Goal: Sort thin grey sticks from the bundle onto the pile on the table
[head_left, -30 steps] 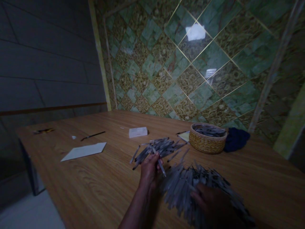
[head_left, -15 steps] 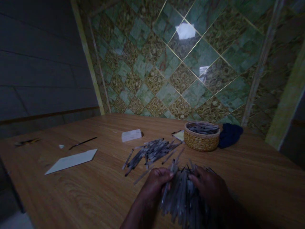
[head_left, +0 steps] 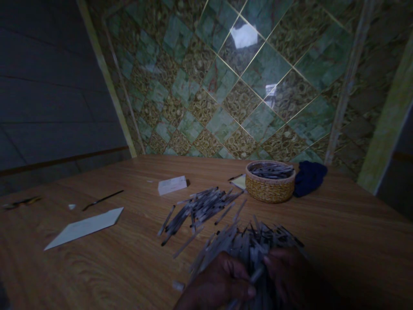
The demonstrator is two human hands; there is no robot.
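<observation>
Our left hand pinches a pen slanting toward the tabletop's far edge — end by our right hand, whose hold we can't tell.

The left hand has drawn back close to the right hand.

On the worktop, which runs back to the wall: front, right of centre, the near pile of pens, my left grip and right grip at its front edge — one pen between them. Behind, further left: far pile of pens; behind that, left, the box. Back right: basket, pens within, pad at its left, cloth just right. Left side: sheet; behind it, rod, then scrap — hand tool furthest left.
</observation>
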